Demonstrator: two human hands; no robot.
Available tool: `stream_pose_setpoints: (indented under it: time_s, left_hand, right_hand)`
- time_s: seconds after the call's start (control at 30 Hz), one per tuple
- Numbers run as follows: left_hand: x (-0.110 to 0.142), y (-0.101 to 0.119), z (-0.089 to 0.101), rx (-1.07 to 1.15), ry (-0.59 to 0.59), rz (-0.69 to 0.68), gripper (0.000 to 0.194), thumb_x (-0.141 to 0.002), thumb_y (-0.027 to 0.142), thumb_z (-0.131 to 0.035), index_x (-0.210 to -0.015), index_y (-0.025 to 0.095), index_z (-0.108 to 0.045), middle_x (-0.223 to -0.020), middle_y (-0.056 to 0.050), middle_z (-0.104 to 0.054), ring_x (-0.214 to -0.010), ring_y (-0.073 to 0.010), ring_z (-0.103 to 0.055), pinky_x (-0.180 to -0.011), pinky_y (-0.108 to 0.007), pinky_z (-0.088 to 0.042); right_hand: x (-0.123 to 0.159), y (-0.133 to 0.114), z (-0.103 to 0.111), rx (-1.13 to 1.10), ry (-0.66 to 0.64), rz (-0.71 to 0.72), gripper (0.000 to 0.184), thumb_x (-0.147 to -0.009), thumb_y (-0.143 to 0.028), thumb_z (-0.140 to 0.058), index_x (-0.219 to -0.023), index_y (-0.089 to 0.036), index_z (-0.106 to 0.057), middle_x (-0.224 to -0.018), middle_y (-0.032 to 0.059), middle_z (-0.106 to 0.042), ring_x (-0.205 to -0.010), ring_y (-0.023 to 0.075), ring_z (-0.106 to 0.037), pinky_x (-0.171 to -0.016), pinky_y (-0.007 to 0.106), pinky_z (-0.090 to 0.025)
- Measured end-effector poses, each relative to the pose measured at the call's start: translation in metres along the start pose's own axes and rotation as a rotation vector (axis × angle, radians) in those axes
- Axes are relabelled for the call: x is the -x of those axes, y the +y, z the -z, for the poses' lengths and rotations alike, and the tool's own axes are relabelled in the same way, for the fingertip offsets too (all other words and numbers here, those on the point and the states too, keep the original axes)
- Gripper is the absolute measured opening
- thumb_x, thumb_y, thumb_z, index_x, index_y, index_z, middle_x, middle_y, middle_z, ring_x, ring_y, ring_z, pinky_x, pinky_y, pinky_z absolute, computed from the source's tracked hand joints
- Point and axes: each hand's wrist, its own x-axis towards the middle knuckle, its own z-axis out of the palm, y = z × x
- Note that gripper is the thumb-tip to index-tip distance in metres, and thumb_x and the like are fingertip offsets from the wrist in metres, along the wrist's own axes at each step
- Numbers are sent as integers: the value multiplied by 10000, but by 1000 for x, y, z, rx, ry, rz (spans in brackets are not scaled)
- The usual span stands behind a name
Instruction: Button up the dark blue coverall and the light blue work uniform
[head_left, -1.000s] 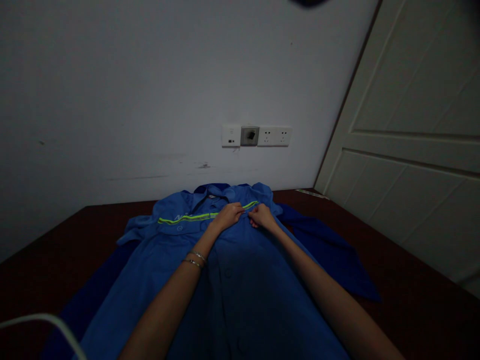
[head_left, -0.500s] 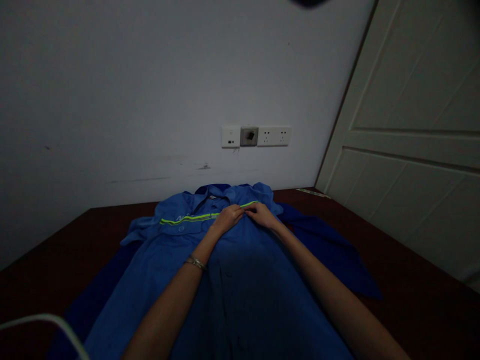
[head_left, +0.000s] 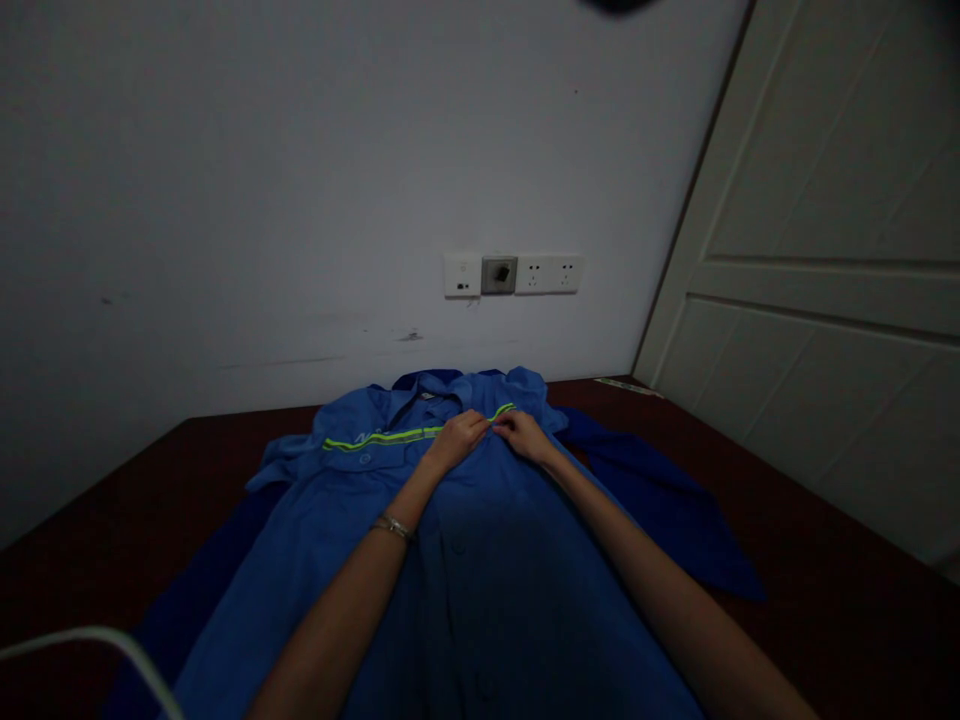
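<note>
A light blue work shirt (head_left: 375, 540) lies spread out, collar towards the wall, with a yellow-green stripe (head_left: 390, 437) across its chest. My left hand (head_left: 459, 440) is closed at the chest, its fingertips pinching the cloth just under the stripe. Close beside it, my right hand (head_left: 523, 436) pinches the same part of the shirt, thumb and fingers together. The fingertips almost meet, and the detail between them is too small to make out. On the left chest lies a pocket flap with a button (head_left: 365, 459). Darker blue cloth (head_left: 667, 500) shows from beneath on both sides.
The dark red-brown surface (head_left: 750, 470) ends at a white wall (head_left: 262, 200) with sockets (head_left: 547, 274). A white panelled door (head_left: 825, 230) borders the right. A pale cable (head_left: 97, 634) curves in at lower left. A thin strip (head_left: 628, 386) lies by the back edge.
My right fingers have shifted slightly at the stripe, and its right end now slants upward more. My left hand stays nearly in place. The view has moved very slightly.
</note>
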Motion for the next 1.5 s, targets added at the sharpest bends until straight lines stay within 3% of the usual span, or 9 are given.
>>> stream_pose_setpoints:
  time_s: [0.2, 0.4, 0.57, 0.7, 0.83, 0.93, 1.03, 1.33, 1.5]
  left_hand:
    - [-1, 2, 0, 84, 44, 96, 188, -868, 216, -435, -883, 151, -610, -869, -57, -542, -844, -141, -508, -764, -261, -432]
    - [-2, 7, 4, 22, -28, 12, 216, -879, 198, -401, -863, 146, -611, -797, -55, -533, -804, -144, -493, -743, -257, -425]
    - [-2, 8, 3, 70, 9, 42, 212, -870, 195, -417, -886, 150, -624, -835, -59, -549, -830, -142, -507, -757, -253, -425]
    - [-10, 5, 1, 268, 48, 288, 137, -788, 180, -540, -850, 139, -655, -820, -45, -589, -759, -123, -546, -712, -231, -436]
    - [-24, 1, 9, 427, -61, 633, 84, -647, 132, -639, -716, 105, -679, -639, -19, -616, -602, -119, -547, -579, -214, -421]
    - [-29, 5, 19, 584, -171, 801, 64, -629, 135, -633, -649, 89, -672, -491, 13, -559, -458, -90, -492, -473, -198, -378]
    - [-30, 12, 23, 753, -263, 920, 103, -661, 140, -592, -588, 86, -639, -376, 48, -458, -333, -57, -397, -388, -182, -318]
    - [-31, 18, 16, 1007, -113, 1231, 227, -626, 148, -658, -460, 100, -513, -324, 55, -406, -283, -37, -340, -338, -179, -247]
    - [-29, 18, 12, 1081, -94, 1303, 231, -627, 151, -662, -470, 103, -500, -350, 50, -419, -314, -29, -351, -341, -165, -235]
  right_hand:
    - [0, 8, -6, -127, 0, -42, 120, -732, -168, -557, -815, -106, -617, -729, 27, -602, -655, 112, -533, -629, 220, -411]
    - [0, 11, -4, -252, -107, -111, 130, -700, -174, -569, -813, -117, -597, -567, -44, -513, -506, 81, -462, -518, 190, -382]
    - [-1, 14, -5, -296, -99, -135, 121, -682, -169, -576, -789, -117, -597, -568, -49, -509, -502, 74, -457, -516, 184, -372]
    - [-1, 14, -6, -325, -74, -162, 140, -676, -156, -577, -809, -111, -588, -568, -53, -500, -509, 77, -461, -528, 189, -376]
    - [0, 10, -5, -326, -89, -178, 170, -675, -150, -569, -839, -107, -579, -570, -51, -502, -513, 85, -473, -535, 199, -387]
    - [0, 8, -5, -296, -92, -164, 180, -681, -152, -560, -856, -111, -576, -578, -47, -511, -518, 88, -478, -536, 203, -389]
    - [-1, 9, -6, -256, -75, -129, 162, -680, -148, -558, -839, -122, -576, -608, -35, -530, -547, 92, -490, -557, 208, -395]
    - [-1, 13, -10, -158, -1, -7, 150, -674, -129, -562, -822, -134, -586, -680, -5, -565, -586, 109, -500, -585, 230, -394]
    - [0, 9, -4, -113, -11, 22, 142, -678, -155, -579, -814, -128, -608, -682, 5, -580, -590, 114, -510, -591, 233, -396]
